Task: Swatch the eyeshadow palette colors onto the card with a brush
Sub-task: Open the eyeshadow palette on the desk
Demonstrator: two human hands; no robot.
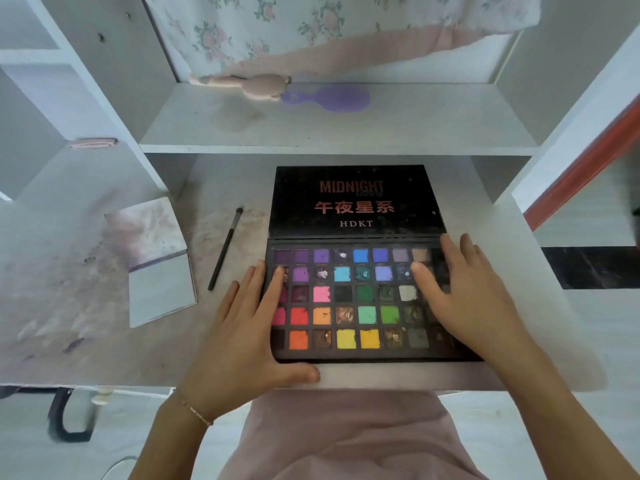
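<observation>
Your left hand (247,327) lies flat with straight fingers over the left edge of the open black eyeshadow palette (360,299); its fingertips cover the leftmost pans and its thumb runs along the near rim. Your right hand (467,299) is likewise spread and relaxed, pressing down on the right-hand columns of pans, the thumb tip reaching inward toward a pale cream shade. Neither hand grips anything.

Between your two hands the palette shows rows of square pans: purples and blues farthest from you, then pinks, greens, reds, oranges and yellows nearest you. Beyond your fingertips its lid lies opened back, printed with "MIDNIGHT", red Chinese characters and "HDKT".

Just outside your left hand, a slim black-handled makeup brush (225,249) lies untouched on the pale, powder-stained worktop (69,323), its bristle end pointing away from you. Farther out on that same side rests the white folded card (157,265), its far panel smudged with pinkish-purple colour and its near panel mostly plain.

Beyond the palette, well apart from both hands, a white shelf (339,133) carries a flat purple hairbrush-shaped object (327,98) and a pale pink long-handled item (242,83) beside it. A floral fabric (311,26) hangs above the shelf.
</observation>
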